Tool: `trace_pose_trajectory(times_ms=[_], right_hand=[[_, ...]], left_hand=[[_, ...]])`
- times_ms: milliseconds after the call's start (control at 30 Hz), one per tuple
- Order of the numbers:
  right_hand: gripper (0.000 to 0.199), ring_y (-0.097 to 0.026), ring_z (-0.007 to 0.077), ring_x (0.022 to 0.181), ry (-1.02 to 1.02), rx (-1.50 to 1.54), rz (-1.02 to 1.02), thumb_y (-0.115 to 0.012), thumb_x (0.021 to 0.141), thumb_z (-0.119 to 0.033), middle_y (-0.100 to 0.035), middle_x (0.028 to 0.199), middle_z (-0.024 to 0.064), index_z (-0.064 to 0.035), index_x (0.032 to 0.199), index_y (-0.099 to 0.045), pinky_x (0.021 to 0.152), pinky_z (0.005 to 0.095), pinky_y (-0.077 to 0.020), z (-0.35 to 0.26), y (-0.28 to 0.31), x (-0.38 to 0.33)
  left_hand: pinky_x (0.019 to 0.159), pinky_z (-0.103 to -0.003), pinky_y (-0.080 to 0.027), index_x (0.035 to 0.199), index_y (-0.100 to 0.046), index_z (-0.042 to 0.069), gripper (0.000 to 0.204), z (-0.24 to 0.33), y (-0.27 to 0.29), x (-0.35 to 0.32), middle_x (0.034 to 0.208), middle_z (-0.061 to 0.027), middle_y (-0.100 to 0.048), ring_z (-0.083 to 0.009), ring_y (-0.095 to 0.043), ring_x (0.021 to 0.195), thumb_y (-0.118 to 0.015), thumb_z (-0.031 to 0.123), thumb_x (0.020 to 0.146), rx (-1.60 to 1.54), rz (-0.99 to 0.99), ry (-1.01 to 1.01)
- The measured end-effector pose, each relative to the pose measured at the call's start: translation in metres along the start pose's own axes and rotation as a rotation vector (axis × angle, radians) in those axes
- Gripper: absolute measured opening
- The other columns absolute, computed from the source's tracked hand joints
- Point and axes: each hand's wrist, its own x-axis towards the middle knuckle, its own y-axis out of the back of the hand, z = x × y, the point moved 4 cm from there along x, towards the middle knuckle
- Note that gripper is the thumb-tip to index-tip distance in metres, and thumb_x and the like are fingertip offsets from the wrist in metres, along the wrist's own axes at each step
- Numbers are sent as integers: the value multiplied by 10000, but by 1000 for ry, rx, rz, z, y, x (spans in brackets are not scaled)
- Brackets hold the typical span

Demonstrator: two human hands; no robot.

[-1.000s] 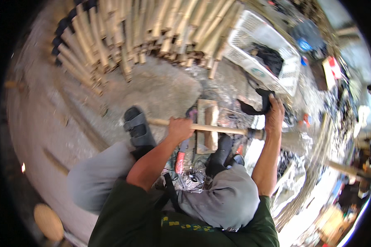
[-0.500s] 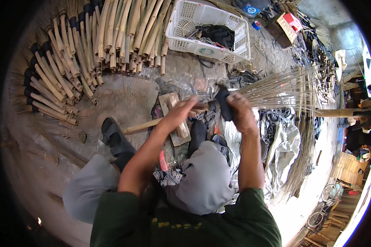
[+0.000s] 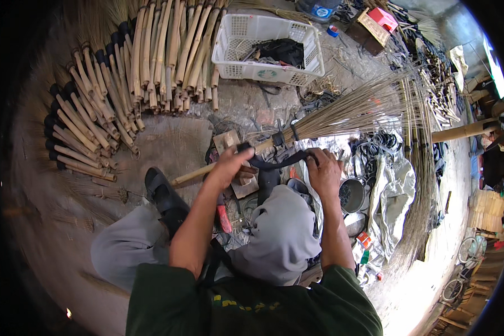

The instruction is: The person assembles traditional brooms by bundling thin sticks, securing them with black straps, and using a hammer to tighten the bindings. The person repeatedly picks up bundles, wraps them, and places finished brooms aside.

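A stick broom lies diagonally in front of me, its thin bristles (image 3: 355, 112) fanning to the right and its bamboo handle (image 3: 191, 176) running to the lower left. Black bands (image 3: 278, 139) circle the broom where bristles and handle meet. Between my hands a black rubber strip (image 3: 280, 165) sags in a shallow curve. My left hand (image 3: 228, 166) is closed on one end of it, next to the handle; whether it also grips the handle is hidden. My right hand (image 3: 325, 172) pinches the strip's other end, below the bristles.
Many bamboo-handled brooms (image 3: 84, 129) are stacked at the far left. A white plastic crate (image 3: 269, 70) holding black scraps stands at the back. A small wooden block (image 3: 227, 140) lies beneath the broom. To the right are a dark bowl (image 3: 351, 195), pale sacking (image 3: 392, 196) and loose bristles (image 3: 417, 224).
The black strip, bunched in my right hand before, is now stretched between both hands. My right hand has come down from the bristles, and my left has moved slightly left and down.
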Motion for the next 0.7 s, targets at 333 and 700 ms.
trace_pose_trajectory(times_ms=[333,700], right_hand=[[301,-605,339,1121,486,61,-220,-697,783,-143,-661,1204,118,-86,1079,-694,966,476,-463,-63,0,-1],[405,-646,268,1184,-141,787,66,-595,1022,-114,-667,1258,167,21,1399,-543,1021,376,-500,-34,-6,4]], left_hand=[[889,-293,-574,1358,-628,0,405,30,-72,14,1134,-101,-754,-161,-720,973,-646,245,1037,-44,-261,-229],[864,-350,-617,1541,-489,81,476,55,-90,-26,1089,-109,-734,-191,-738,971,-545,220,1089,-169,-338,-389]])
